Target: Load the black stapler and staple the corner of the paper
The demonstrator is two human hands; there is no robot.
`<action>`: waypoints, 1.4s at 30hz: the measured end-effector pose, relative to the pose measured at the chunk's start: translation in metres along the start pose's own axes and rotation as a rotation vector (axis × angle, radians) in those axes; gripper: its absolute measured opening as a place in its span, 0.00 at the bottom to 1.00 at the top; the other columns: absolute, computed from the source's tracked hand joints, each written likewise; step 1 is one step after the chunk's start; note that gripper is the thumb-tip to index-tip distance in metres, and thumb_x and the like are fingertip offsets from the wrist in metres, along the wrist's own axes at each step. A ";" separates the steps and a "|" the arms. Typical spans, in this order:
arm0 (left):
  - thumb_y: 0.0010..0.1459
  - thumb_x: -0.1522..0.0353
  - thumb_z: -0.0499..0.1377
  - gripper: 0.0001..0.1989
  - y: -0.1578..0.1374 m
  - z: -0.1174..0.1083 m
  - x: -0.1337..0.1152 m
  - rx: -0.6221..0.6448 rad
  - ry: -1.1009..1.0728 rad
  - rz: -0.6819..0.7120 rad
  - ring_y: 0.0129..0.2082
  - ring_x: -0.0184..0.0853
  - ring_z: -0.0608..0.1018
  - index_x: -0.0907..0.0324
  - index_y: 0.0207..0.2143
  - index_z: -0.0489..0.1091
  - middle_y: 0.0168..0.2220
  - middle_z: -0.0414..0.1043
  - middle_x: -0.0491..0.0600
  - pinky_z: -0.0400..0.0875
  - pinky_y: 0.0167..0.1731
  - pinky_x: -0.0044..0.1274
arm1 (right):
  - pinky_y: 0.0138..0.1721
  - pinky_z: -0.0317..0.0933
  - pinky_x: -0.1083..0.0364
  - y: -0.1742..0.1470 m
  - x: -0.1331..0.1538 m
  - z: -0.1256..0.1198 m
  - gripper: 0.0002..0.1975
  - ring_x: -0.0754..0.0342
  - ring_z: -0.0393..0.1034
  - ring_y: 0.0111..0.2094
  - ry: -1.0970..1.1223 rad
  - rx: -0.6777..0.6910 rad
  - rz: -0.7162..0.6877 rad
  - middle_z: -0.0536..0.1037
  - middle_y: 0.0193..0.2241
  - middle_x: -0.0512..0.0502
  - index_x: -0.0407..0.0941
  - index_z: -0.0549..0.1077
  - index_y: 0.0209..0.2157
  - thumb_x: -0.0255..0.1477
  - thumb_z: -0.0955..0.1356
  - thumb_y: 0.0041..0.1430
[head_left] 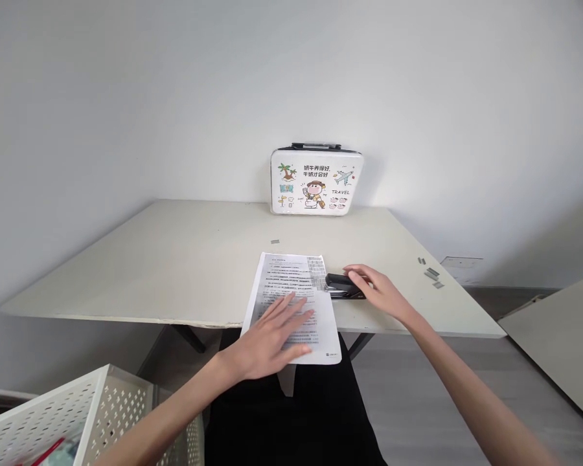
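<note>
A: What's filling most of the view?
B: A pale wall (126, 97) is rising behind everything, and a light table (175, 259) is spreading out in front of it.
A: And after those?
B: A white perforated basket (121, 401) is sitting at the lower left, beside the person's forearm. A white case (294, 206) with cartoon drawings and the word TRAVEL is standing upright at the back of the table, near the wall.
A: Where is the paper?
B: The printed paper (291, 275) is lying at the table's near edge, its lower end hanging over towards the person's dark-clothed lap.
A: What are the hands doing?
B: The left hand (272, 340) is resting palm down on the paper, fingers spread, gripping nothing. The right hand (379, 291) is curling partly closed around the rear of a black stapler (339, 281), holding it just right of the paper.
A: Is the stapler biting the sheet?
B: Its front end is meeting the right edge; I can't tell whether paper is sitting between its jaws.
A: Anything smaller?
B: Several grey strips (432, 272) are lying near the table's right side, and a single strip (274, 241) is lying between the case and the paper.
</note>
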State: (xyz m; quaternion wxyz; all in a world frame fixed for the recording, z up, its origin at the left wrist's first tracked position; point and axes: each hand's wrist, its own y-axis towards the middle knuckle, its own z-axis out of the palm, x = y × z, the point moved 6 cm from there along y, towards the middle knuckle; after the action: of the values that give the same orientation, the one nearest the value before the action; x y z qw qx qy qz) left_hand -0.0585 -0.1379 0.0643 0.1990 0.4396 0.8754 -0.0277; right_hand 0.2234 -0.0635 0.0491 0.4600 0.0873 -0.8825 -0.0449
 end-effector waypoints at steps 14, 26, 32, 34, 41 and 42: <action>0.72 0.42 0.43 0.42 0.112 0.037 0.056 0.011 0.018 -0.065 0.77 0.54 0.39 0.55 0.77 0.44 0.78 0.37 0.54 0.35 0.73 0.49 | 0.57 0.64 0.42 0.059 0.041 0.044 0.35 0.36 0.71 0.61 -0.237 0.172 -0.044 0.78 0.60 0.45 0.55 0.75 0.57 0.60 0.51 0.71; 0.72 0.43 0.43 0.43 0.119 0.040 0.038 0.008 0.012 -0.058 0.77 0.52 0.38 0.61 0.76 0.45 0.78 0.40 0.58 0.34 0.74 0.47 | 0.58 0.62 0.39 0.056 0.045 0.046 0.35 0.34 0.70 0.61 -0.282 0.193 -0.006 0.76 0.61 0.45 0.55 0.74 0.58 0.60 0.51 0.71; 0.72 0.43 0.44 0.42 0.119 0.043 0.040 -0.013 0.019 -0.046 0.77 0.53 0.40 0.59 0.76 0.48 0.78 0.42 0.56 0.34 0.74 0.46 | 0.59 0.62 0.38 0.052 0.053 0.047 0.37 0.33 0.69 0.62 -0.364 0.209 0.021 0.74 0.64 0.43 0.53 0.72 0.61 0.60 0.50 0.71; 0.71 0.42 0.42 0.42 0.120 0.045 0.041 -0.014 0.045 -0.042 0.78 0.52 0.40 0.57 0.76 0.46 0.78 0.42 0.55 0.34 0.74 0.45 | 0.59 0.63 0.39 0.051 0.055 0.048 0.38 0.36 0.68 0.63 -0.421 0.236 0.027 0.72 0.66 0.44 0.53 0.69 0.63 0.59 0.47 0.72; 0.71 0.41 0.40 0.42 0.119 0.043 0.040 -0.019 0.075 -0.038 0.78 0.49 0.40 0.56 0.76 0.47 0.78 0.43 0.53 0.34 0.75 0.45 | 0.61 0.62 0.40 0.051 0.055 0.050 0.36 0.39 0.64 0.67 -0.529 0.273 0.019 0.69 0.68 0.44 0.54 0.66 0.65 0.56 0.46 0.73; 0.71 0.41 0.40 0.42 0.118 0.043 0.040 -0.008 0.069 -0.045 0.78 0.49 0.40 0.56 0.75 0.48 0.78 0.43 0.53 0.34 0.75 0.45 | 0.61 0.62 0.40 0.051 0.054 0.050 0.36 0.39 0.64 0.67 -0.516 0.278 0.021 0.69 0.68 0.45 0.54 0.66 0.65 0.56 0.46 0.73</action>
State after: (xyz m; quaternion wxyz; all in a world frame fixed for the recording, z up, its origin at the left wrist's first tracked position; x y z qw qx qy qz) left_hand 0.0262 -0.0450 0.0249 0.1698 0.4197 0.8915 -0.0137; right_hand 0.1466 -0.0236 0.0723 0.2045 0.1261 -0.9688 0.0606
